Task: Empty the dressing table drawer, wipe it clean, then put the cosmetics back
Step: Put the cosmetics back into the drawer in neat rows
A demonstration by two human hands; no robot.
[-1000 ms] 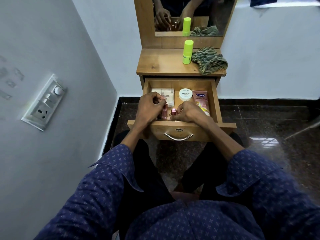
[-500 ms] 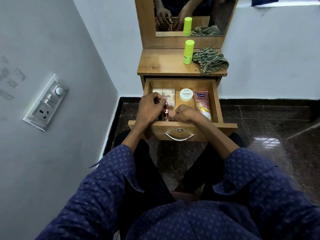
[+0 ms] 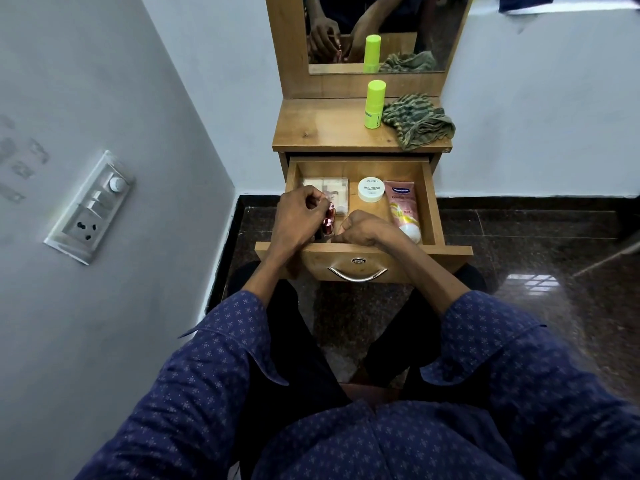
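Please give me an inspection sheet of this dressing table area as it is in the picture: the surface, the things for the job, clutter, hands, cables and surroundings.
Surface: wooden table top carries a green bottle upright and a crumpled striped cloth beside it.
Job's things: drawer pulled open; inside it a flat pale box, a white nail polish jar and a pink tube.
Clutter: nothing seen.
Hands: left hand holds small pink bottles in its grip; right hand is curled at the drawer's front, contents hidden.
Cables: nothing seen.
Surroundings: mirror above, switch panel on the left wall, dark glossy floor.
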